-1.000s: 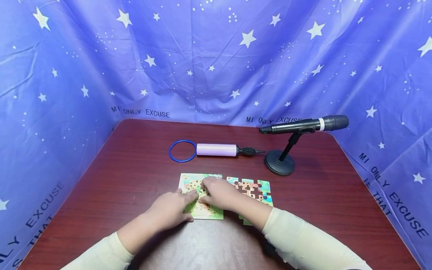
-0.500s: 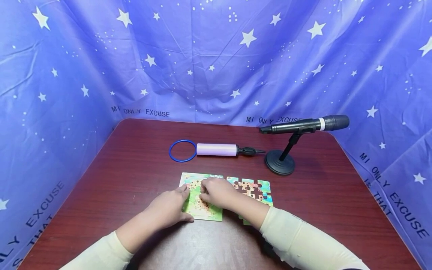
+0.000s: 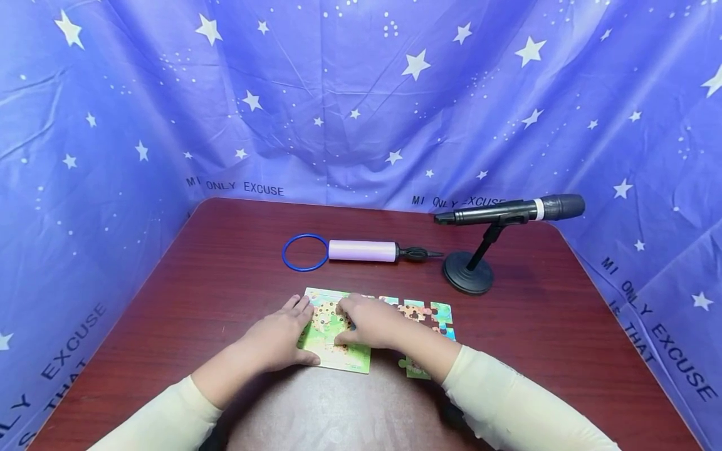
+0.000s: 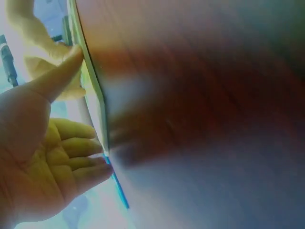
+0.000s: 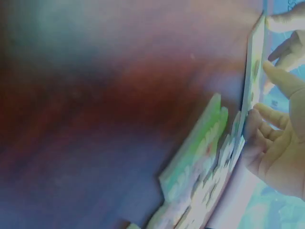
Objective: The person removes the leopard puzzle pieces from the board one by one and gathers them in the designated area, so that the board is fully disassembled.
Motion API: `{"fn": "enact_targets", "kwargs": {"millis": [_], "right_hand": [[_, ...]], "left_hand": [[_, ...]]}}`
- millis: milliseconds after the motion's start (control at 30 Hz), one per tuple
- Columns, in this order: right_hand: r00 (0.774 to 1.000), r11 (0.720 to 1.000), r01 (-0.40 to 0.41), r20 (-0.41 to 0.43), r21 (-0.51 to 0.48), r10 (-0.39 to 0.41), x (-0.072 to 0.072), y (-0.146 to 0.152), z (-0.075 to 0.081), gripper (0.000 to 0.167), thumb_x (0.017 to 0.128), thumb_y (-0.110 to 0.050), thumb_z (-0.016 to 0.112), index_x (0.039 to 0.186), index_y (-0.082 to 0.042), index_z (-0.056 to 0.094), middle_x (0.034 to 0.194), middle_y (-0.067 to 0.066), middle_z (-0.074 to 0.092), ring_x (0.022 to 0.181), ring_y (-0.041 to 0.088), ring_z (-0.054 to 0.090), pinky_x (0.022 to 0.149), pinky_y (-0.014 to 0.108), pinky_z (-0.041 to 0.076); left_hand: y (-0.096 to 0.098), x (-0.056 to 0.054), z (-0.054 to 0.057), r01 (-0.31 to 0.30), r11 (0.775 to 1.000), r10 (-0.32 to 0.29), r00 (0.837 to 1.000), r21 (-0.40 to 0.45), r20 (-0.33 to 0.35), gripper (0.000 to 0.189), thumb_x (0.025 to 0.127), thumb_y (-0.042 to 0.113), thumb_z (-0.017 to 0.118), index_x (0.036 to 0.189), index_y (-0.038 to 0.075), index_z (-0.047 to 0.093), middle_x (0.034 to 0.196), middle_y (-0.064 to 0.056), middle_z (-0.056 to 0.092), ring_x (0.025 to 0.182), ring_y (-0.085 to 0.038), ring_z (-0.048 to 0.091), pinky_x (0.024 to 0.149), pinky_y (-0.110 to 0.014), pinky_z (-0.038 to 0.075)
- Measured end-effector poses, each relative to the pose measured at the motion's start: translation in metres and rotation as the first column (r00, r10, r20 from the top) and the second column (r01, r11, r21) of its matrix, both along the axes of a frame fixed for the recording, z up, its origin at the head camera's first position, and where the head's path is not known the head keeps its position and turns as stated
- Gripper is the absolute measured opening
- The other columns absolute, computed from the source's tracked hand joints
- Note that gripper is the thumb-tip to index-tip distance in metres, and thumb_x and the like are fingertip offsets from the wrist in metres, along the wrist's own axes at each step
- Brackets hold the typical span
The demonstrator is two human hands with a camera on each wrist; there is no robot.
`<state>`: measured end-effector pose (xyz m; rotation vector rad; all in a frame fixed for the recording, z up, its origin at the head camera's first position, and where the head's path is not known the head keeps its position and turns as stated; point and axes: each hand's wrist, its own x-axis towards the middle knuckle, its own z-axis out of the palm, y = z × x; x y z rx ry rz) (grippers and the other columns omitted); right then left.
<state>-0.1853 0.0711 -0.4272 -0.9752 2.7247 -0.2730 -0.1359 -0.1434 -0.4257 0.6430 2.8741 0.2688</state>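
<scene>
A square jigsaw board (image 3: 350, 364), printed with a yellow spotted animal on green, lies flat near the table's front. Along its left edge rests my left hand (image 3: 280, 336), fingers straight, with the thumb at the lower left corner. In the left wrist view, the thumb (image 4: 57, 76) reaches to the board's edge. My right hand (image 3: 375, 322) is over the board's right half, covering part of the picture. Its thumb (image 5: 281, 78) and forefinger are spread apart, their tips at the board's surface; no loose piece shows between them.
Joined jigsaw pieces (image 3: 414, 310) with gaps lie right of the board, partly under the right forearm. Behind stand a lilac hand pump (image 3: 362, 250), a blue ring (image 3: 284, 257) touching its end, and a black microphone (image 3: 496, 210) on a round-based stand. A starry curtain (image 3: 338, 94) surrounds the table.
My left hand's fingers have drawn back from the picture to the left edge. The board has turned slightly clockwise. My right thumb and forefinger have spread wider, the hand shifting slightly right.
</scene>
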Motion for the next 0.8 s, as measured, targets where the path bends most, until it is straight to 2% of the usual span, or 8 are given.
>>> {"fn": "enact_targets", "kwargs": {"millis": [67, 167, 400, 533, 633, 800], "right_hand": [[0.999, 0.999, -0.026, -0.032, 0.020, 0.027, 0.004, 0.000, 0.000, 0.053, 0.081, -0.054, 0.073, 0.120, -0.019, 0.063, 0.097, -0.008, 0.055, 0.079, 0.008, 0.053, 0.071, 0.029, 0.050], [0.999, 0.999, -0.042, -0.034, 0.008, 0.043, 0.006, -0.001, -0.001, 0.047, 0.081, -0.049, 0.075, 0.117, -0.020, 0.064, 0.095, -0.008, 0.052, 0.080, 0.008, 0.051, 0.073, 0.028, 0.049], [0.997, 0.995, 0.010, 0.081, -0.101, -0.002, 0.000, 0.000, 0.001, 0.033, 0.079, -0.037, 0.081, 0.093, -0.018, 0.058, 0.084, -0.007, 0.051, 0.073, 0.008, 0.048, 0.067, 0.024, 0.044], [0.985, 0.968, 0.060, 0.172, -0.243, -0.017, -0.002, 0.004, 0.001, 0.019, 0.086, -0.029, 0.076, 0.084, -0.020, 0.059, 0.074, -0.010, 0.057, 0.064, 0.004, 0.050, 0.061, 0.021, 0.046], [0.975, 0.939, 0.100, 0.222, -0.329, -0.026, -0.004, 0.013, 0.002, 0.015, 0.089, -0.025, 0.073, 0.080, -0.022, 0.061, 0.070, -0.011, 0.061, 0.061, 0.003, 0.053, 0.059, 0.022, 0.048], [0.952, 0.913, 0.162, 0.302, -0.374, -0.045, -0.003, 0.037, 0.007, 0.013, 0.090, -0.021, 0.071, 0.081, -0.022, 0.063, 0.070, -0.007, 0.064, 0.060, 0.006, 0.056, 0.058, 0.025, 0.049]], "left_hand": [[-0.002, -0.001, -0.001, -0.004, 1.000, 0.004, 1.000, -0.003, 0.022, 0.102, 0.073, 0.064, 0.075, 0.145, -0.001, 0.044, 0.155, -0.021, 0.035, 0.146, -0.038, 0.029, 0.111, -0.052, 0.038], [-0.003, -0.003, -0.001, -0.011, 1.000, 0.012, 0.999, -0.007, 0.033, 0.102, 0.072, 0.065, 0.075, 0.145, 0.000, 0.046, 0.154, -0.021, 0.036, 0.145, -0.036, 0.032, 0.109, -0.051, 0.040], [-0.002, -0.004, -0.003, -0.008, 1.000, 0.008, 0.999, 0.000, 0.039, 0.101, 0.071, 0.065, 0.076, 0.144, 0.001, 0.047, 0.154, -0.022, 0.037, 0.144, -0.035, 0.034, 0.109, -0.050, 0.040], [-0.002, -0.005, -0.004, -0.014, 1.000, 0.014, 0.999, -0.003, 0.042, 0.101, 0.071, 0.064, 0.076, 0.144, 0.001, 0.047, 0.154, -0.022, 0.036, 0.144, -0.036, 0.035, 0.109, -0.050, 0.040], [-0.002, -0.005, -0.005, -0.014, 1.000, 0.014, 0.999, -0.009, 0.041, 0.102, 0.071, 0.064, 0.076, 0.144, 0.000, 0.047, 0.154, -0.023, 0.036, 0.143, -0.036, 0.035, 0.110, -0.050, 0.040], [-0.001, -0.007, -0.005, -0.020, 0.999, 0.021, 0.998, -0.028, 0.051, 0.102, 0.071, 0.065, 0.075, 0.145, 0.001, 0.046, 0.155, -0.022, 0.035, 0.144, -0.036, 0.034, 0.110, -0.050, 0.039]]}}
